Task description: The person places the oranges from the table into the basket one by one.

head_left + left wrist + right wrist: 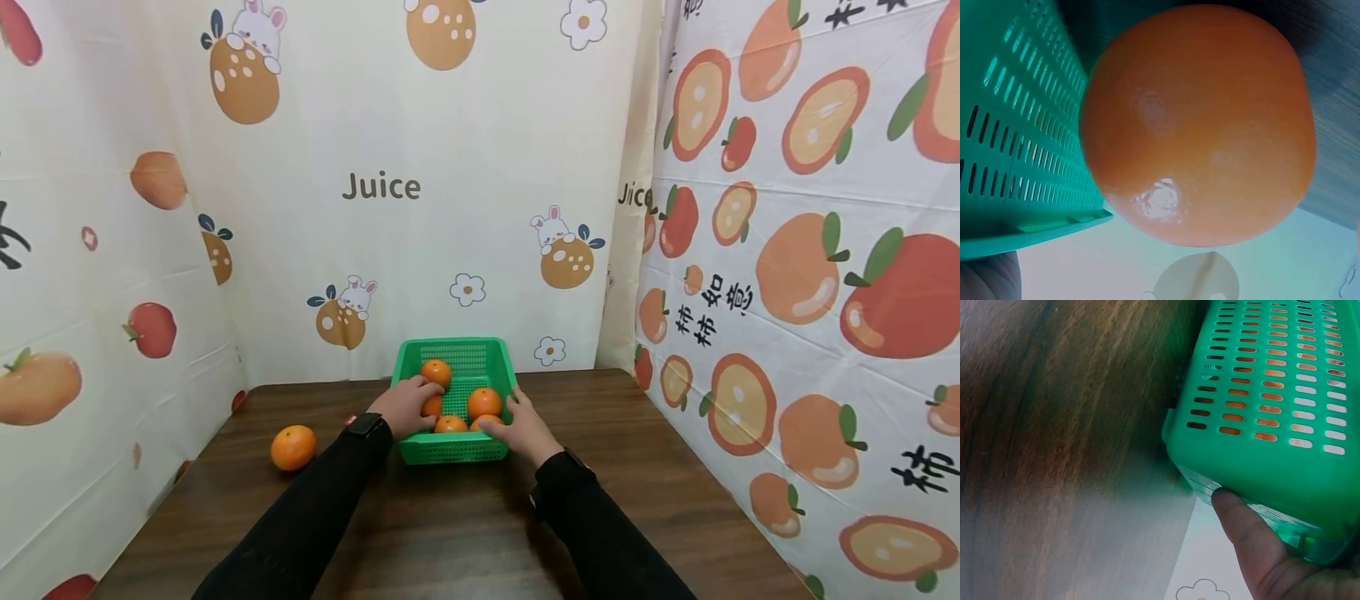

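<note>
A green plastic basket [453, 448] holds several oranges [484, 403]. My left hand [405, 406] reaches over its left rim, with an orange [431, 406] between the fingers and thumb. My right hand [528, 429] grips the basket's right side, the thumb inside over a front orange [487, 422]. One finger [1244, 534] lies along the outer wall in the right wrist view. Close up in the left wrist view, an orange [1200, 125] appears beside the slotted basket wall [1029, 119], and part of the left hand [990, 278] shows beyond the rim.
A loose orange [293, 447] sits on the brown wooden table [442, 533], left of the basket and beside the left forearm. Fruit-printed cloths [480, 142] hang behind the table and along both sides.
</note>
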`<state>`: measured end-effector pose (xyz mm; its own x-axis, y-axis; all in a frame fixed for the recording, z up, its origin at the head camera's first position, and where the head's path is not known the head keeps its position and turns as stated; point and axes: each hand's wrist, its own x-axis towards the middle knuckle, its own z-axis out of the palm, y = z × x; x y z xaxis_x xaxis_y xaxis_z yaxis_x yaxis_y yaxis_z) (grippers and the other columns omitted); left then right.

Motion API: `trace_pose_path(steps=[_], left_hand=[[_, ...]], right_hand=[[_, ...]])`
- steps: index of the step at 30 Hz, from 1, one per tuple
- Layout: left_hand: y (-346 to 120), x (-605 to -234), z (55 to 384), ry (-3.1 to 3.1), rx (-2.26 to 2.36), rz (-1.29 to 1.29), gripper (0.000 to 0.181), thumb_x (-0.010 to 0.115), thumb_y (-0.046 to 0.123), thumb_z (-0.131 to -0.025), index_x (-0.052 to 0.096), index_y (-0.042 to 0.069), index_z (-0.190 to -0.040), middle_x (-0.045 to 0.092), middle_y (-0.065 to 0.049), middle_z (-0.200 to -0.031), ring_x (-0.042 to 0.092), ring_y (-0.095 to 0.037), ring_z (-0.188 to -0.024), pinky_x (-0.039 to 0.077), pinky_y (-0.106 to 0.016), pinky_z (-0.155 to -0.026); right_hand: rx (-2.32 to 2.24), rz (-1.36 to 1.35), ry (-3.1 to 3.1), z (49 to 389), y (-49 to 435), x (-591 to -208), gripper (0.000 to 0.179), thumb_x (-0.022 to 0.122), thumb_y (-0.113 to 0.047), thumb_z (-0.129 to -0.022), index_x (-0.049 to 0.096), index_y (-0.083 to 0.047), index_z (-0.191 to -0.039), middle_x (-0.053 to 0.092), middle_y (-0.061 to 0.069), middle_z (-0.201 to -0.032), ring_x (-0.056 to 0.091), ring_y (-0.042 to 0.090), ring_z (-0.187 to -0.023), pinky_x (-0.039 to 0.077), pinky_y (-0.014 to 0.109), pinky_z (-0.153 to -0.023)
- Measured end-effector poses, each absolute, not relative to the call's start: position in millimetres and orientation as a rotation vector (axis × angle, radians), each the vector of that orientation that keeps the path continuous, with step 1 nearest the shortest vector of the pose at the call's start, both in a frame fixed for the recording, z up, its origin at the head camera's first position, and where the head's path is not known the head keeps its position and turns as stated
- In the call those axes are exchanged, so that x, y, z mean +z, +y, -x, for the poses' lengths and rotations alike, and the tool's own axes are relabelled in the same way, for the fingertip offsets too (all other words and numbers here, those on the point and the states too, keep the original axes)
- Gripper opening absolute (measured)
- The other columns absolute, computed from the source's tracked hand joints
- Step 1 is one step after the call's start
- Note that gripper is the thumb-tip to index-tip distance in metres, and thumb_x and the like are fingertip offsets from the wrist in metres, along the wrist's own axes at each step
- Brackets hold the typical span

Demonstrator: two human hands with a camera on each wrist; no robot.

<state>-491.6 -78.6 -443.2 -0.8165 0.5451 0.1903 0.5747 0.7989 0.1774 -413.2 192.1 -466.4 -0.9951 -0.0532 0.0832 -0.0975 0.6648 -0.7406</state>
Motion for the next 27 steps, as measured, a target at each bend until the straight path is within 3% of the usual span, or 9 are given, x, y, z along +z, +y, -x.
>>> trace_pose_path(steps=[15, 21, 27], left_hand=[[-79.8, -448.2, 494.4, -2.841, -0.294, 0.881, 0.049, 0.078, 0.04, -0.096, 0.066, 0.027, -0.142, 0.065, -0.003, -0.137, 0.061, -0.022, -0.11, 0.054, -0.046, -0.102], [-80.4, -449.1, 495.2, -2.824, -0.289, 0.883, 0.045, 0.078, 0.04, -0.097, 0.068, 0.026, -0.139, 0.062, -0.004, -0.137, 0.057, -0.024, -0.115, 0.053, -0.045, -0.102], [-80.8, -446.6, 492.0, -2.825, -0.293, 0.879, 0.044, 0.077, 0.041, -0.098, 0.069, 0.027, -0.139, 0.058, -0.005, -0.134, 0.052, -0.024, -0.112, 0.052, -0.042, -0.097]], right_hand=[[1.291, -0.111, -2.823, 413.2, 191.5, -466.5, 0.094, 0.068, -0.055, -0.101, 0.031, 0.006, -0.164, 0.007, 0.014, -0.181, 0.022, 0.042, -0.163, 0.03, 0.061, -0.127], [1.278, -0.103, -2.833, 416.4, 192.6, -468.2, 0.099, 0.068, -0.06, -0.099, 0.031, 0.004, -0.164, 0.007, 0.012, -0.181, 0.023, 0.041, -0.163, 0.03, 0.06, -0.127], [1.279, -0.097, -2.828, 415.6, 191.8, -468.2, 0.093, 0.069, -0.053, -0.101, 0.031, 0.004, -0.164, 0.007, 0.013, -0.181, 0.023, 0.041, -0.163, 0.031, 0.06, -0.127]])
